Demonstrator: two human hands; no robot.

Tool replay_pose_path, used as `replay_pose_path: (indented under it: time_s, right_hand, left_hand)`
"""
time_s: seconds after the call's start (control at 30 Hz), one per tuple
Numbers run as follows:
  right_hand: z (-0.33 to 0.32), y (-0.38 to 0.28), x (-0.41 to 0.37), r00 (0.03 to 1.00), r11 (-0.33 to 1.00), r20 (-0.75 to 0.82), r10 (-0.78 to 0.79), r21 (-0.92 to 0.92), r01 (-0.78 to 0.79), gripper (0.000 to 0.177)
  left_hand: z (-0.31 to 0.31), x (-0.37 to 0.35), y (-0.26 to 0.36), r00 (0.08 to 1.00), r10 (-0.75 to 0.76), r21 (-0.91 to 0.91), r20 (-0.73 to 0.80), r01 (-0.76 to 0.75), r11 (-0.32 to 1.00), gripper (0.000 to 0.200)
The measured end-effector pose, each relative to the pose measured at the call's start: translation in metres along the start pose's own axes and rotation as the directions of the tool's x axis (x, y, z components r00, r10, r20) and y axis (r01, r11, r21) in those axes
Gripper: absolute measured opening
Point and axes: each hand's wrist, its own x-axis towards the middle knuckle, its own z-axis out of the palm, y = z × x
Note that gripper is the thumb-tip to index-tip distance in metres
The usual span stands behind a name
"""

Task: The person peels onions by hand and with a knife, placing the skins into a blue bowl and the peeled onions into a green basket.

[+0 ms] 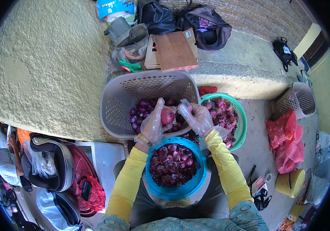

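My left hand, in a clear plastic glove, is closed around a red onion above the grey basket. Gloved the same way, my right hand grips a small knife with a short pale blade and a pinkish handle, a little apart from the onion. Whole purple onions lie in the basket under my hands. Between my knees, a blue basin holds onions and dark peelings. Beside my right hand stands a green basket of onions with loose skins.
A brown board lies on a box on the ledge, near bags and a bucket. Red net sacks, a yellow bucket and another basket are at right. A helmet sits at left; another person is beyond.
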Motion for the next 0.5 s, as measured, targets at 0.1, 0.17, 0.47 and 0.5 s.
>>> replay_pose_path:
  time_s: [0.1,0.17,0.47,0.5]
  right_hand:
    - [-0.0008,0.0011,0.0007,1.0,1.0,-0.002,0.003,-0.019,-0.003,0.056]
    - [-0.0013,0.0006,0.0008,1.0,0.999,-0.001,0.002,-0.049,-0.002,0.057]
    - [-0.0027,-0.0046,0.0006,1.0,0.999,0.002,-0.001,-0.047,0.001,0.057]
    - [-0.0017,-0.003,0.0008,1.0,0.999,-0.011,-0.008,-0.044,0.008,0.057]
  left_hand:
    - [-0.0023,0.0015,-0.0018,1.0,0.008,0.019,0.024,-0.009,1.0,0.06]
    - [0.0004,-0.0017,-0.0003,1.0,0.022,0.032,0.012,-0.022,0.999,0.059]
    - [-0.0081,0.0038,-0.0025,0.996,0.0,0.071,0.087,-0.006,0.997,0.061]
    - [-0.008,0.0045,-0.0044,0.996,0.0,0.071,0.087,-0.006,0.997,0.061]
